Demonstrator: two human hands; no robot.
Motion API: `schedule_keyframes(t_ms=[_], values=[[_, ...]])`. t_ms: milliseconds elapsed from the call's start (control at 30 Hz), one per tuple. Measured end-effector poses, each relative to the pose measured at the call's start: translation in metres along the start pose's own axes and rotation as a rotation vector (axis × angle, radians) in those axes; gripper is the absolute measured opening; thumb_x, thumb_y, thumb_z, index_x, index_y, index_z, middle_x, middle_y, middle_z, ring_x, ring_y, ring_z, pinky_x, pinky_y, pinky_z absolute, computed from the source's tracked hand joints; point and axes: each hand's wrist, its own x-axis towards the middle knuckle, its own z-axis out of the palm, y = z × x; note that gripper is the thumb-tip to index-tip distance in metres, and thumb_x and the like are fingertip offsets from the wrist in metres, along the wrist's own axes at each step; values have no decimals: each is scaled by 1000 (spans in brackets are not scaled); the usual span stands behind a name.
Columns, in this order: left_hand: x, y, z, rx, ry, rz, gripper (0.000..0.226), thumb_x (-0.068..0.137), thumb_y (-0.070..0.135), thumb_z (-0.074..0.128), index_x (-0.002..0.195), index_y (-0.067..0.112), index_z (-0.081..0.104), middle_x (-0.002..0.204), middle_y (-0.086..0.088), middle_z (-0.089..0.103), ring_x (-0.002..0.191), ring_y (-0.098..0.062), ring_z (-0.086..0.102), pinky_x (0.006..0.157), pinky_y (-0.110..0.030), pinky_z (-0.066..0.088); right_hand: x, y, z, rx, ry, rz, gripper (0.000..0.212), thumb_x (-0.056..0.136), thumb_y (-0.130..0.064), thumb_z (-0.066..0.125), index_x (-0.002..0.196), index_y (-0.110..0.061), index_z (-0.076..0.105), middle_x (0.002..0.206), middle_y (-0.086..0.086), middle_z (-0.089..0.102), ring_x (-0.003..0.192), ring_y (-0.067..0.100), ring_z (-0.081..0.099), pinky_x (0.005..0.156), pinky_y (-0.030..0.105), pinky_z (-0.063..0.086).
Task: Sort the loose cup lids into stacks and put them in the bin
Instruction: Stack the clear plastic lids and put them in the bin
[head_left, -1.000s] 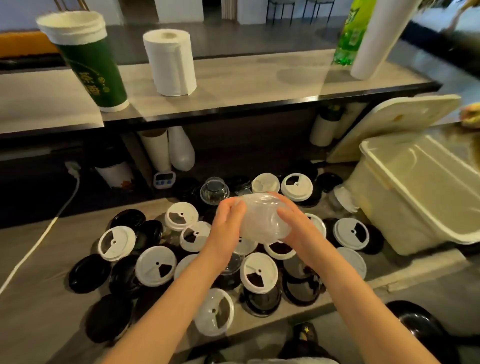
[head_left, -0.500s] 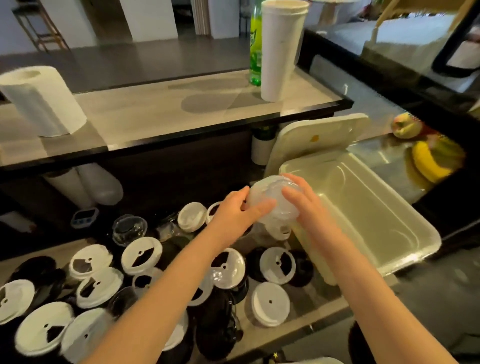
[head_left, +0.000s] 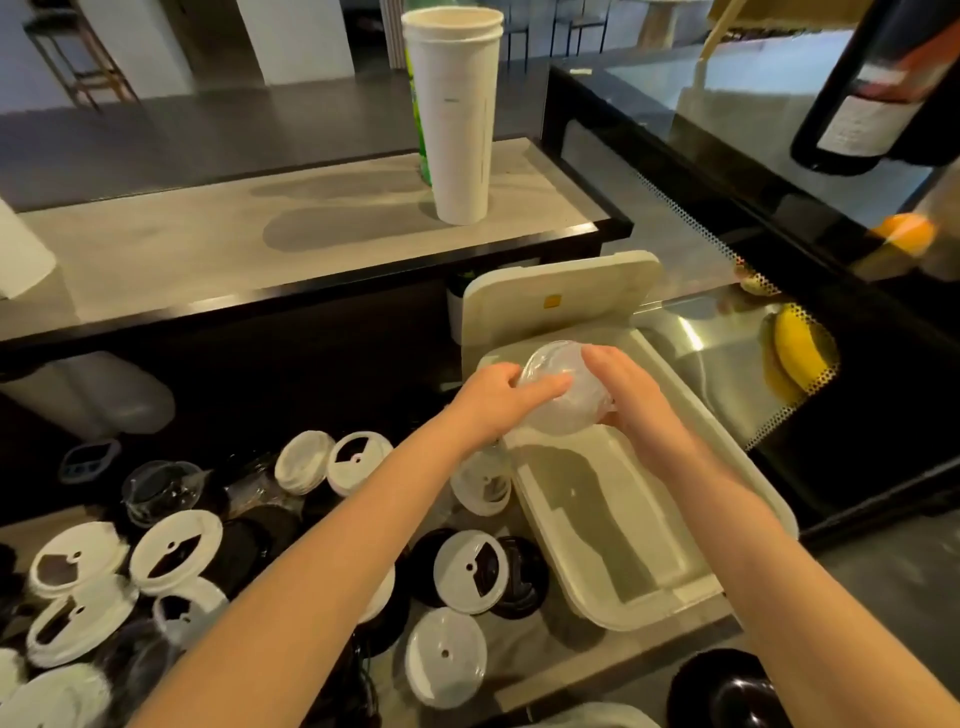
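Note:
A stack of clear dome lids (head_left: 563, 392) hangs over the far end of the cream plastic bin (head_left: 680, 587), held from both sides. My left hand (head_left: 496, 395) grips its left side with fingers laid across the top. My right hand (head_left: 631, 397) cups its right side. The bin's inside looks bare, and its lid (head_left: 556, 293) leans upright behind it. Loose white lids (head_left: 176, 551) and black lids (head_left: 524, 582) lie scattered on the low shelf to the left of the bin, together with a clear dome lid (head_left: 161, 488).
A tall stack of white paper cups (head_left: 457, 114) stands on the upper counter (head_left: 208, 249) with a green bottle behind it. A glass display case (head_left: 779, 322) holding bananas sits to the right of the bin. A dark bottle (head_left: 878, 83) hangs at top right.
Both hands have carried the clear lid stack to the right, from above the scattered lids to over the open bin. My view has swung right with them.

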Motion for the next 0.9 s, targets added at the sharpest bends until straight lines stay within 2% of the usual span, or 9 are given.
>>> schedule_keyframes(t_ms=[100, 167, 267, 333, 433, 600, 733, 800, 900], values=[[13, -3, 7, 114, -27, -49, 70, 83, 64, 48, 137, 20, 45, 134, -3, 52, 116, -21, 54, 95, -37, 47, 14, 11, -4, 31, -30, 103, 52, 83, -53, 53, 121, -17, 57, 115, 3, 61, 97, 18, 63, 68, 27, 51], [16, -8, 9, 266, 70, -18, 76, 87, 62, 43, 146, 16, 31, 150, -5, 32, 133, -23, 37, 107, -39, 37, 30, 25, -4, 22, -16, 234, 53, 87, -54, 53, 127, -19, 52, 119, 4, 60, 101, 20, 61, 71, 29, 50], [10, -25, 4, 474, 198, 105, 74, 91, 55, 43, 149, 14, 23, 156, -5, 19, 142, -21, 20, 115, -39, 25, 55, 54, -2, -43, 29, 381, 53, 89, -55, 50, 127, -18, 50, 124, 5, 57, 109, 24, 57, 84, 37, 48], [6, -41, 2, 574, 164, 132, 78, 89, 56, 46, 151, 17, 15, 158, -2, 11, 146, -19, 9, 117, -41, 19, 66, 74, -3, -61, 26, 433, 57, 81, -62, 54, 121, -21, 54, 125, 6, 58, 111, 26, 56, 97, 44, 46], [3, -56, 2, 665, 67, 97, 85, 88, 58, 45, 152, 19, 4, 159, 0, 2, 146, -16, -1, 118, -41, 14, 79, 102, -3, -69, 17, 486, 84, 59, -76, 57, 123, -22, 52, 121, 5, 59, 105, 25, 58, 95, 47, 47], [4, -58, 2, 763, 72, 97, 87, 88, 61, 43, 151, 17, 4, 159, 1, 0, 146, -15, -4, 118, -44, 13, 82, 109, 16, -134, -14, 513, 59, 86, -57, 54, 126, -14, 49, 121, 10, 56, 107, 28, 56, 95, 40, 46], [5, -59, 1, 797, 72, 95, 87, 87, 63, 42, 151, 17, 4, 160, 1, 0, 146, -14, -3, 119, -42, 12, 80, 116, 22, -197, -27, 480, 50, 90, -57, 47, 119, -16, 51, 120, 12, 56, 106, 29, 56, 95, 39, 46], [5, -57, 1, 816, 70, 97, 87, 87, 63, 42, 151, 16, 5, 160, 1, 1, 146, -14, -2, 119, -42, 12, 80, 115, 22, -183, -39, 486, 49, 91, -54, 47, 122, -16, 49, 121, 12, 55, 106, 29, 55, 94, 40, 46], [5, -56, 1, 802, 71, 93, 87, 87, 63, 43, 151, 16, 6, 160, 0, 1, 146, -15, -1, 119, -41, 11, 76, 108, 24, 20, -28, 546, 41, 95, -42, 49, 125, -14, 46, 104, 6, 55, 89, 21, 56, 69, 32, 47]])
